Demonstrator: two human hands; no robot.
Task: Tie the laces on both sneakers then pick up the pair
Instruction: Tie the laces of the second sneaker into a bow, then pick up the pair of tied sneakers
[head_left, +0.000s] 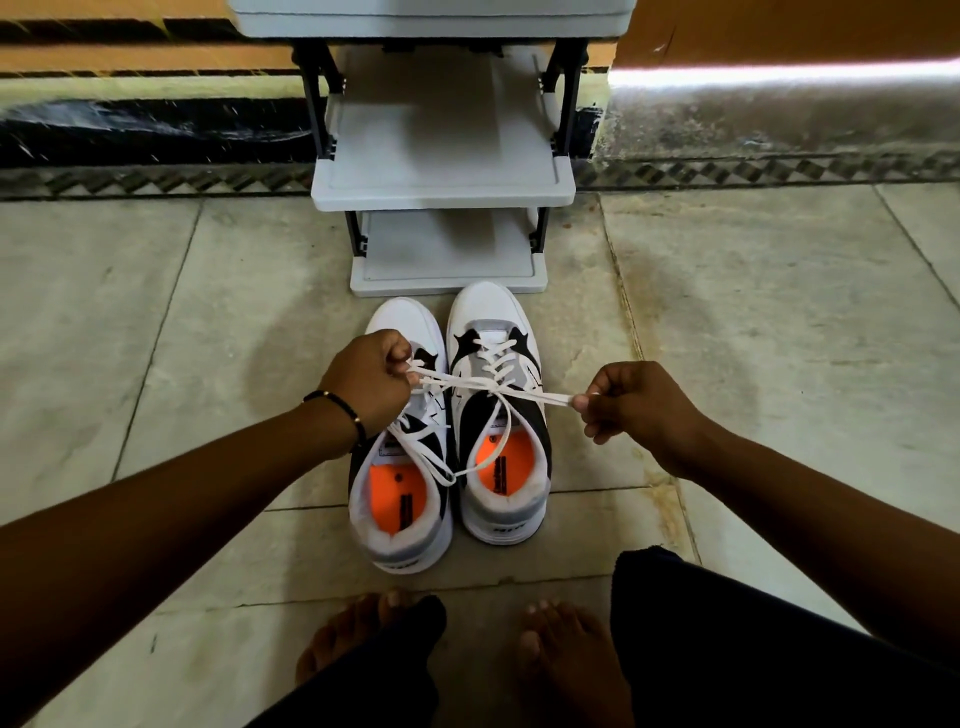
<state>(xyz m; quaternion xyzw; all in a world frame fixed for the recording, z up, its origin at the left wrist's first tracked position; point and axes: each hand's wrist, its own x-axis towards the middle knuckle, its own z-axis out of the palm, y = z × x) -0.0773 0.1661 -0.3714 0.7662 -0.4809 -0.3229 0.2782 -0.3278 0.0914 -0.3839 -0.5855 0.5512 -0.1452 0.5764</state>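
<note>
Sneakers: pair set side by side on tiled floor (156, 322), toes toward grey shoe rack (447, 176), heels toward bare feet (550, 654). Right sneaker (501, 415) under work; left sneaker (400, 467) just beside it, touching or nearly so along the inner edge

Lace on right sneaker (488, 385) drawn out sideways to both hands, crossing at a knot over the tongue. Two long strands trailing back from the knot over the orange insole toward the heel, one reaching across to the left sneaker's collar. Lace on left sneaker (421, 452) lying slack across its opening; knot there not confirmed, partly hidden by the wrist

Risks, as judged:
- Uneven pull: one loop slipping through the knot, bow collapsing to a plain overhand. Cause: loops short on the left side, grip near the very ends
- Trailing strand snagged with the left sneaker's slack lace, both shoes bound together. Cause: strands overlapping at the collar
- Shoe dragged sideways or tipped. Cause: nothing holding the sneaker down against a lateral pull
- Knot seated too far up the tongue, loose fit. Cause: pull directed outward and not downward

Hand pose:
- Left hand (371, 379): fist-like, knuckles up, fingers curled and pinching a lace loop at the fingertips; dark bracelet (337, 410) at the wrist; hovering over the left sneaker's forefoot
- Right hand (636, 402): clear of both shoes to the right, thumb and forefinger pinched on the lace end, remaining fingers tucked under
- Both forearms extended forward, converging low over the pair
</note>
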